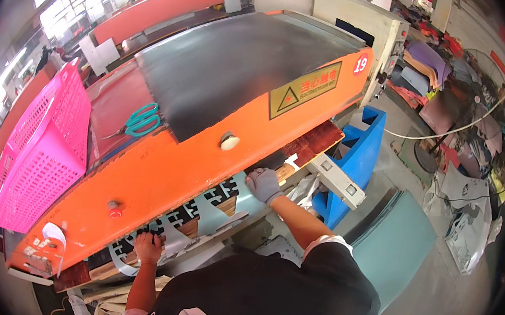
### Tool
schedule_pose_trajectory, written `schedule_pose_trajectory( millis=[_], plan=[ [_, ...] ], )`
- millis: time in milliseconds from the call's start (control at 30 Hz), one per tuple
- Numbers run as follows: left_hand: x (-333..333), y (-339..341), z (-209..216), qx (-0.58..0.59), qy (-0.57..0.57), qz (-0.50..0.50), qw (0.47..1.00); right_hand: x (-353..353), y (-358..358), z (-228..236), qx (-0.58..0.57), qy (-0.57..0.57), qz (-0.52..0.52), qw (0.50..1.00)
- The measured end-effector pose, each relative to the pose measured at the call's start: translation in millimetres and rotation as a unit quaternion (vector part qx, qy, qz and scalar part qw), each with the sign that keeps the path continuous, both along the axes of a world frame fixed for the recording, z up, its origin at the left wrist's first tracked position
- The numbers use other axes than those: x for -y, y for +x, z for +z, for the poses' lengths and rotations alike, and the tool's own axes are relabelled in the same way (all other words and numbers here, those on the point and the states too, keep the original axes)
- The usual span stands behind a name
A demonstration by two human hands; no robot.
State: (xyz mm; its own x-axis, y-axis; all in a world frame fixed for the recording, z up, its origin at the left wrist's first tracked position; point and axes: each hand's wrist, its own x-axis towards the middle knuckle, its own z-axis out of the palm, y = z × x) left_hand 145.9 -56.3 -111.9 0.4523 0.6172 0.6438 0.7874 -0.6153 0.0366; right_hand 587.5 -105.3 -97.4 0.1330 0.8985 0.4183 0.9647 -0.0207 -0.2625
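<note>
My bare left hand (148,247) reaches under the front edge of an orange press machine (189,179), its fingers curled at a dark piece I cannot make out. My right hand (264,185), in a grey glove, is bent over the light green sheet (250,198) beside a black block (272,159). What its closed fingers grip is hidden. Between my hands, the sheet material has cut-out gaps, with black toothed shapes (183,213) and wooden board showing through.
A pink perforated basket (46,150) and teal-handled scissors (142,119) rest on the machine's top, near a black mat (237,65). On the right are a blue stand (359,149), a stack of green sheets (399,244) and heaped scraps (449,73). A pale cable (443,138) hangs across.
</note>
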Motion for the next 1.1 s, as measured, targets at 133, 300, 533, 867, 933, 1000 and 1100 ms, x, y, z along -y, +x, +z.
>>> schedule_pose_trajectory(
  millis=[133, 300, 533, 867, 933, 1000, 1100],
  plan=[
    [2.2, 3.5, -1.5, -0.008, -0.079, 0.017, 0.997, -3.5, 2.5, -9.1, -0.009, 0.106, -0.039, 0.994],
    [-3.8, 0.4, -5.3, 0.020, -0.097, 0.022, 0.995, 7.0, 0.0, -16.5, 0.028, 0.134, -0.012, 0.991],
    [-12.6, 0.8, 5.9, 0.026, -0.128, 0.061, 0.990, 11.6, 0.8, 18.7, 0.001, -0.010, -0.012, 1.000],
    [100.8, -6.9, 29.1, -0.019, -0.097, 0.042, 0.994, 124.3, -26.0, 12.1, -0.035, 0.164, -0.002, 0.986],
    [79.6, 4.7, 66.9, -0.024, -0.113, 0.016, 0.993, 110.2, -22.0, 46.5, -0.004, 0.144, -0.061, 0.988],
    [57.8, 16.2, 102.1, -0.019, -0.121, 0.005, 0.993, 88.6, -15.3, 84.4, -0.045, 0.115, -0.103, 0.987],
    [43.7, 27.3, 125.3, -0.003, -0.141, 0.002, 0.990, 60.4, -9.9, 111.1, -0.118, 0.092, -0.154, 0.977]
  ],
)
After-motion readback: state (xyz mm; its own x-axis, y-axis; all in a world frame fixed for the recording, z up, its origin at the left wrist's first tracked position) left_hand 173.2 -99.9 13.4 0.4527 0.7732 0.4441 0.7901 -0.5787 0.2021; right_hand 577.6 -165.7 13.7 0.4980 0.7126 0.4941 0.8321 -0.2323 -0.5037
